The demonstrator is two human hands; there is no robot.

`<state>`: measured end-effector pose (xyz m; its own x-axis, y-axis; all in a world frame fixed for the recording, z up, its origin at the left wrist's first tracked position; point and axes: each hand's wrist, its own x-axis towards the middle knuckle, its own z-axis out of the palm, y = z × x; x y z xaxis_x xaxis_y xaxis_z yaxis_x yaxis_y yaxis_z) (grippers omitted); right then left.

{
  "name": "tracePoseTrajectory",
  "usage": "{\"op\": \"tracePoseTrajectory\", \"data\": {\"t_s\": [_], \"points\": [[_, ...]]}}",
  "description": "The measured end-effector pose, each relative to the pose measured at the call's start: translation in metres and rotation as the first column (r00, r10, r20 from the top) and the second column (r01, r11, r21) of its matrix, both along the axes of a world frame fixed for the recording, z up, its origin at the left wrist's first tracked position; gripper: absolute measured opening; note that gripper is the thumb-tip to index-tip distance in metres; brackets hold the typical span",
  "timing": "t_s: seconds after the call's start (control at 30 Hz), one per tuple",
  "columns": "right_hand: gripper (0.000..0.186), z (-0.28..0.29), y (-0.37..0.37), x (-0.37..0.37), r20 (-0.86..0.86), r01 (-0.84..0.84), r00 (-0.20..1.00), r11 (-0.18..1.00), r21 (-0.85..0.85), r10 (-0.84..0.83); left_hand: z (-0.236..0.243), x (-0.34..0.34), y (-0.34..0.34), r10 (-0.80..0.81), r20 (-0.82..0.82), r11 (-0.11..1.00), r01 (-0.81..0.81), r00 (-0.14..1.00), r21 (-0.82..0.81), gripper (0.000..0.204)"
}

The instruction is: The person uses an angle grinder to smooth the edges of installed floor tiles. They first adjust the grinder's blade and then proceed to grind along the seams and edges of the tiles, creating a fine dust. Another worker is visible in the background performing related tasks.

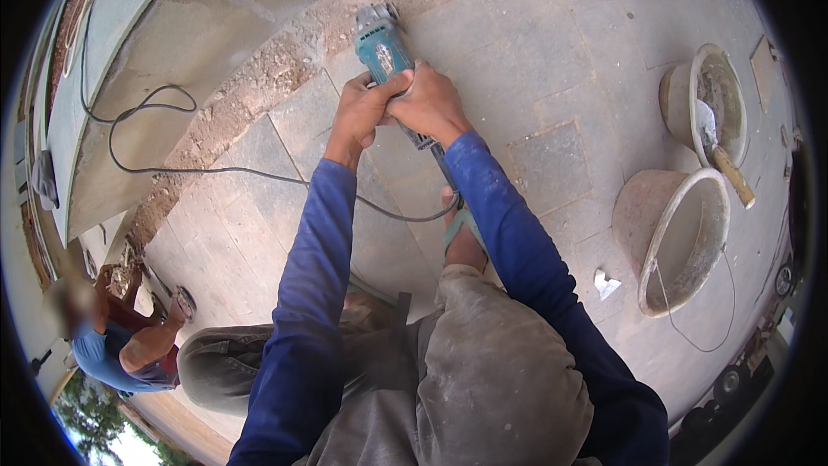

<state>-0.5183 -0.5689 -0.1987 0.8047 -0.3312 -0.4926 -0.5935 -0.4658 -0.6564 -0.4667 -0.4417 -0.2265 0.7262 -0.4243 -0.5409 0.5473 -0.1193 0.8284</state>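
Observation:
A teal angle grinder (382, 50) points away from me, its grey metal head low over the rubble strip at the edge of the paving. My left hand (360, 108) is closed around the left side of its body. On the right side, my right hand (429, 99) wraps the body and rear grip, the two hands touching. The disc is mostly hidden behind the head. From the grinder's back end a dark power cord (259, 173) loops down past my foot, then runs left across the tiles and up over the ledge.
Two mortar-stained buckets stand at the right: the nearer bucket (660, 216) has a wire handle, and a trowel (729, 168) rests on the farther bucket (681, 108). A white scrap (606, 284) lies on the tiles. Another person (129, 345) crouches at the lower left beside the raised ledge (112, 112).

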Motion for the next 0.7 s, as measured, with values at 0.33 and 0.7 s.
{"op": "tracePoseTrajectory", "data": {"t_s": [0.33, 0.7], "points": [[0.072, -0.0010, -0.0016, -0.0012, 0.009, -0.016, 1.000, 1.000, -0.005, 0.016, 0.0001, -0.0018, -0.0012, 0.010, -0.019, 1.000, -0.010, 1.000, -0.020, 0.053], [0.072, -0.0006, -0.0014, -0.0036, -0.020, -0.007, 1.000, 1.000, 0.012, 0.007, 0.0012, -0.0047, -0.0011, 0.004, -0.030, 1.000, -0.005, 1.000, -0.016, 0.053]]}}
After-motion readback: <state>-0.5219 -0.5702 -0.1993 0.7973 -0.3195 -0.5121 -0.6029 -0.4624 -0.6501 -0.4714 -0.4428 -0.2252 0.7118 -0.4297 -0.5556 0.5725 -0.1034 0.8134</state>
